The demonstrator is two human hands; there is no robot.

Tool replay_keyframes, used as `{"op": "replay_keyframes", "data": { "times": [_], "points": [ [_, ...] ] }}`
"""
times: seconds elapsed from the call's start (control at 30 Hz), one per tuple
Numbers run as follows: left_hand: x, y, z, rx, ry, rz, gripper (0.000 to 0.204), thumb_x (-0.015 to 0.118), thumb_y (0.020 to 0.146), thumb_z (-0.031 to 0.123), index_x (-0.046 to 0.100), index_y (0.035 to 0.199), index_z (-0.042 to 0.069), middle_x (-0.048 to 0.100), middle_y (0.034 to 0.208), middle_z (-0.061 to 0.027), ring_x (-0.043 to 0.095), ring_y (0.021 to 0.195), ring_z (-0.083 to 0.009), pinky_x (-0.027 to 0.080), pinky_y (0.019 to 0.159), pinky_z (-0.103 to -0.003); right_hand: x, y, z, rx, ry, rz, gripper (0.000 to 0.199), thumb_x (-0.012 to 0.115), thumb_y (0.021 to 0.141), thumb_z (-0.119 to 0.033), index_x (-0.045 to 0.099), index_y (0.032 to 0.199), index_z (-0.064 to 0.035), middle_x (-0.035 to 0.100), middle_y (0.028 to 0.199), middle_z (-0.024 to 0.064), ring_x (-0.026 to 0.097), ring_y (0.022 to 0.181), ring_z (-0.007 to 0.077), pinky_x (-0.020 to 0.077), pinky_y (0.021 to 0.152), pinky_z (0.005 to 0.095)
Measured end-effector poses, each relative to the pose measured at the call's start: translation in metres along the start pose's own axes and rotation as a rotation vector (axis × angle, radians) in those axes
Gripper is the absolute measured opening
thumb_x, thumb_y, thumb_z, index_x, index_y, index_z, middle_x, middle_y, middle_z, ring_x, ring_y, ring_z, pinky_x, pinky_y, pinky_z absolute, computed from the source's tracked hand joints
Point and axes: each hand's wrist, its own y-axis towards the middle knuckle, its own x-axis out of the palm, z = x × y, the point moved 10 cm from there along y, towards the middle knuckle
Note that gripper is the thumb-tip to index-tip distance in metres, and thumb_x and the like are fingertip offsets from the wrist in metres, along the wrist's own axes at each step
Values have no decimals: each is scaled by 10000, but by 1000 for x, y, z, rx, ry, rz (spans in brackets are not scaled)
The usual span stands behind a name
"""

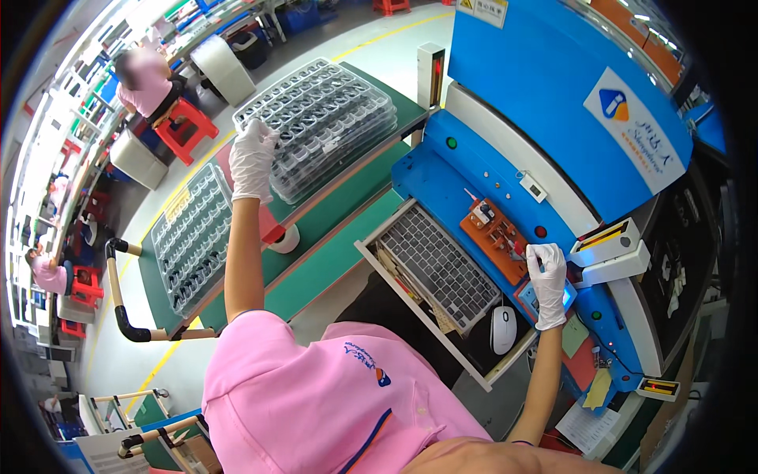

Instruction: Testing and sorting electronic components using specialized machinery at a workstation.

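Observation:
My left hand [254, 162], in a white glove, is at the left corner of a stack of transparent trays [335, 118] holding small dark parts in rows. Its fingers are drawn together; whatever they may pinch is too small to make out. My right hand [546, 286], also gloved, is beside the right end of an orange fixture [493, 237] on a blue machine [454, 170]. The thumb and fingers are bent into a pinch next to a small red piece, and I cannot tell what is between them. A small blue screen [530, 299] is partly behind this hand.
Another transparent tray [192, 245] lies left on the green table [296, 253]. A pulled-out drawer holds a keyboard [438, 265] and a white mouse [503, 329] before me. The machine's blue cover [545, 95] rises at far right. A co-worker [146, 91] sits on a red stool.

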Motion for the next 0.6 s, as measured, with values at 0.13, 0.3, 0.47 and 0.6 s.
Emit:
{"op": "replay_keyframes", "data": {
  "times": [0.13, 0.3, 0.47, 0.6],
  "points": [
    [-43, -5, 65, 62, 25, -37, 209, 665, 913, 244, 672, 936, 36, 665, 792, -103, 627, 750, -208, 499, 716, -361, 1, -1, 1, 3, -32, 0, 71, 707, 881, -86, 651, 851, -54, 660, 840, 76, 609, 800, 273, 488, 737, 399],
    [-166, -85, 216, 570, -1265, -168, 293, 634, 978, 300, 675, 1005, 12, 661, 896, -32, 611, 859, -175, 470, 868, -299, 5, 0, -7, -94, -108, -9, 109, 732, 856, -104, 638, 815, -66, 654, 823, 92, 607, 776, 312, 485, 698, 419],
    [-219, -171, 315, 1246, -1656, -722, 288, 636, 978, 297, 674, 1006, 13, 662, 899, -41, 613, 853, -191, 475, 856, -318, 4, -1, -2, -47, -188, 19, 192, 748, 842, -149, 653, 702, -57, 629, 716, 113, 614, 719, 308, 469, 649, 422],
    [-221, -199, 330, 1466, -1782, -959, 284, 638, 978, 295, 673, 1007, 14, 662, 901, -48, 614, 848, -203, 478, 846, -332, 11, -2, -1, -59, -222, -55, 313, 706, 865, -220, 610, 614, -59, 601, 662, 116, 614, 698, 305, 475, 666, 437]
  ]
}}
